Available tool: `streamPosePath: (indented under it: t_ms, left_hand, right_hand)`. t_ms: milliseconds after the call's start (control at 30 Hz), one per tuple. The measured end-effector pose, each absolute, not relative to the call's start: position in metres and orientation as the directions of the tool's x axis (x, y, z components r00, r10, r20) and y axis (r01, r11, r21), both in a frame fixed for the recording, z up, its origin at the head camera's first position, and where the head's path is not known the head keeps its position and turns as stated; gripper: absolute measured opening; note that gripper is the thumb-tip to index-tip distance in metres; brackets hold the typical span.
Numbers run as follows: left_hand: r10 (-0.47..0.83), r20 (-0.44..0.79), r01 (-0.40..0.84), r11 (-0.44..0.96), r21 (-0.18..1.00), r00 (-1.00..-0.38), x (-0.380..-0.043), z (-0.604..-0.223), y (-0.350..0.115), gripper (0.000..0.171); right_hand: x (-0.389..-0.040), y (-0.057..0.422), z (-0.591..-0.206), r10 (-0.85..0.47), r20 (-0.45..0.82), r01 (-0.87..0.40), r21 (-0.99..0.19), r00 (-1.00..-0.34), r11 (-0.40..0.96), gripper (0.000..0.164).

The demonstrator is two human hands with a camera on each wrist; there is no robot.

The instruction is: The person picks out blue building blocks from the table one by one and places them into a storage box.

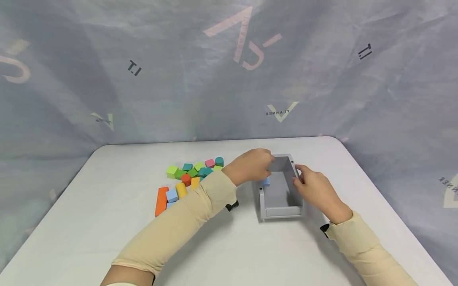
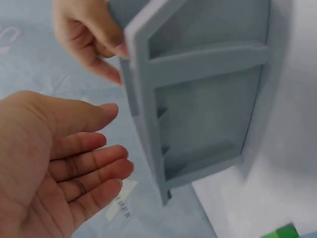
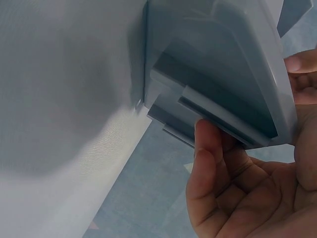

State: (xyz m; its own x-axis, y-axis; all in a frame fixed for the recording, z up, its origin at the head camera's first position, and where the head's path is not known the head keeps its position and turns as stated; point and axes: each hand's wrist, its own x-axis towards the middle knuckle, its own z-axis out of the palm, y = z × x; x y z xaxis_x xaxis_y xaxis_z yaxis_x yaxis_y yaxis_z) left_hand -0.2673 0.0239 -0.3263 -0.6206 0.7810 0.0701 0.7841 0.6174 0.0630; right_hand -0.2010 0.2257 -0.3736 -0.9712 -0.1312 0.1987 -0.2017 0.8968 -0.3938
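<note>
A grey open-topped storage bin stands on the table, its long sides running away from me. My right hand grips its right wall, with the thumb over the rim and the fingers against the ridged outside. Over the bin's left wall is my left hand. In the left wrist view this left hand is loosely curved beside the bin's wall, with nothing in the palm. A light blue block lies inside the bin near the left wall, partly hidden by the left hand.
Left of the bin lie several coloured blocks, among them a long orange-red block, a light blue cube, a yellow cylinder and a teal cylinder. My left forearm crosses in front of some. A grey printed curtain hangs behind the white table.
</note>
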Motion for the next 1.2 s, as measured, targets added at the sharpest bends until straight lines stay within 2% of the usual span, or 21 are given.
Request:
streamPosePath:
  t_ms: [167,367,533,733,900,1000,1200]
  left_hand:
    - [0.748,0.091,0.753,0.647,0.123,-0.658,-0.256,-0.312,0.002,0.037]
    - [0.687,0.156,0.704,0.683,0.193,-0.710,-0.246,-0.299,-0.043,0.039]
    - [0.595,0.219,0.633,0.709,0.311,-0.773,-0.245,-0.291,-0.098,0.040]
    - [0.480,0.201,0.520,0.765,0.379,-0.854,-0.242,-0.283,-0.151,0.043]
    - [0.426,0.177,0.461,0.801,0.381,-0.887,-0.234,-0.288,-0.177,0.038]
    - [0.404,0.156,0.432,0.811,0.394,-0.901,-0.228,-0.296,-0.189,0.030]
    - [0.406,0.106,0.411,0.807,0.425,-0.908,-0.217,-0.316,-0.205,0.018]
  right_hand:
    - [-0.202,0.227,-0.374,-0.146,0.190,-0.212,-0.400,-0.971,0.891,0.046]
    - [-0.205,0.226,-0.373,-0.156,0.188,-0.221,-0.403,-0.970,0.888,0.047]
    - [-0.205,0.226,-0.371,-0.158,0.183,-0.219,-0.390,-0.970,0.894,0.047]
    - [-0.203,0.231,-0.368,-0.144,0.181,-0.205,-0.386,-0.973,0.900,0.047]
    - [-0.203,0.233,-0.367,-0.139,0.173,-0.196,-0.380,-0.975,0.904,0.048]
    - [-0.203,0.233,-0.367,-0.142,0.172,-0.199,-0.383,-0.975,0.902,0.048]
    - [-0.203,0.234,-0.366,-0.140,0.168,-0.195,-0.386,-0.976,0.902,0.049]
